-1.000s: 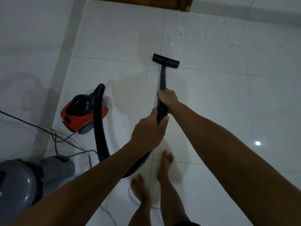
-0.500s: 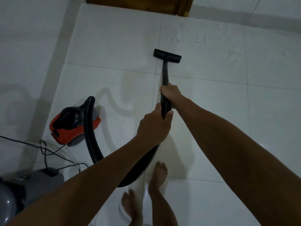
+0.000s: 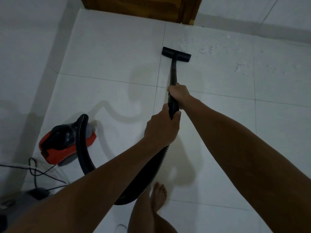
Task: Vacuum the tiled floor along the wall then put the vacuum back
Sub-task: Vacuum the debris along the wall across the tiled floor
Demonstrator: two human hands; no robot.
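Head: both hands (image 3: 178, 93) grip wand (image 3: 173, 73), nozzle (image 3: 176, 54) ahead

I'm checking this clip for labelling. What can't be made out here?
All in the head view:
- Hose: its middle is hidden under the left forearm.
- Grey object: cut off by the left edge.
- White debris: too small to identify.
- Cables: run off the left edge.
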